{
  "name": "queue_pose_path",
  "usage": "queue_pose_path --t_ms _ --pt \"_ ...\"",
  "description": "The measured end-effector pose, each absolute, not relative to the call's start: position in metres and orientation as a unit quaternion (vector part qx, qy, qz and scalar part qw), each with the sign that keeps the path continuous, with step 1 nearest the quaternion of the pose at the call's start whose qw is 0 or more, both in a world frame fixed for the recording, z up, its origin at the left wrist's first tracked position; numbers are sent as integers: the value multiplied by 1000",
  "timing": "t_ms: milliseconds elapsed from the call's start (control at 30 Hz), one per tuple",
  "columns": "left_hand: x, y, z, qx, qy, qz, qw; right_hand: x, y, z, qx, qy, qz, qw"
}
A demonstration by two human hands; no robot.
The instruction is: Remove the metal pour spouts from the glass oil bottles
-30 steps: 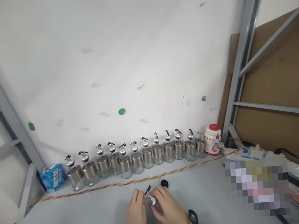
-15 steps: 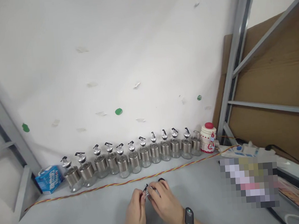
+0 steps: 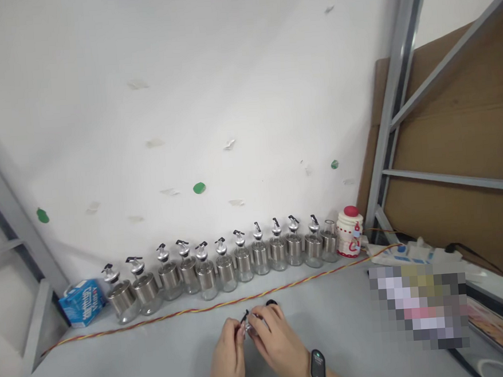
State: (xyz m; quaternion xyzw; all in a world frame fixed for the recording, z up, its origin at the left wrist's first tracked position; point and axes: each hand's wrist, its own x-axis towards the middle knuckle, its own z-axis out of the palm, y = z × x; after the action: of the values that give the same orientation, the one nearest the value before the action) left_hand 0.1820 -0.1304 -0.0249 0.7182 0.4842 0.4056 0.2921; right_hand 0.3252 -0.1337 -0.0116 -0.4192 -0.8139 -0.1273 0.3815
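Note:
Over the front middle of the grey table, my two hands are close together on a silver pour spout (image 3: pixel 249 325) with a black lever. My left hand (image 3: pixel 228 351) pinches it at the lever end, with thumb and forefinger pressed together. My right hand (image 3: pixel 279 339), with a fitness band on the wrist, is closed around the silver body and hides much of it. A black round end (image 3: pixel 271 303) shows just beyond the right fingers. Behind stands a row of glass bottles (image 3: pixel 206 275) with steel sleeves and similar spouts; the rightmost bottle (image 3: pixel 329 243) has an uncovered neck.
A red-and-yellow twisted cord (image 3: pixel 225 302) crosses the table before the bottles. At the left end stands a blue carton (image 3: pixel 82 303), at the right end a white-and-red jar (image 3: pixel 350 233). A power strip (image 3: pixel 415 253) and a blurred-out item (image 3: pixel 419 306) lie on the right.
Both hands stay in nearly the same place on the pour spout. The right fingers have shifted slightly around its silver body.

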Motion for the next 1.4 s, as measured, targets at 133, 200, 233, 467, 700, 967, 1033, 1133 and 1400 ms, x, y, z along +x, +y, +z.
queue_pose_path --t_ms 133,200,233,467,700,967,1033,1133,1400 --pt "181 -130 -24 722 478 407 290 327 -136 -11 -425 -818 -60 383" --pt "180 -129 -25 727 474 406 287 327 -139 -8 -436 -811 33 389" --pt "179 -129 -26 731 473 403 284 326 -140 -6 -437 -804 89 393" --pt "183 -127 -29 691 475 434 330 322 -141 3 -437 -760 315 364" --pt "179 -111 -35 493 521 504 481 334 -133 -5 -436 -774 240 392" --pt "165 -109 -20 691 650 250 193 343 -115 -22 -519 -691 262 430" --pt "167 -110 -19 719 653 209 119 342 -114 -24 -518 -691 259 432" --pt "167 -106 -24 731 640 215 97 341 -114 -29 -527 -680 241 449" --pt "165 -104 -36 721 601 314 142 343 -113 -34 -523 -701 167 456"
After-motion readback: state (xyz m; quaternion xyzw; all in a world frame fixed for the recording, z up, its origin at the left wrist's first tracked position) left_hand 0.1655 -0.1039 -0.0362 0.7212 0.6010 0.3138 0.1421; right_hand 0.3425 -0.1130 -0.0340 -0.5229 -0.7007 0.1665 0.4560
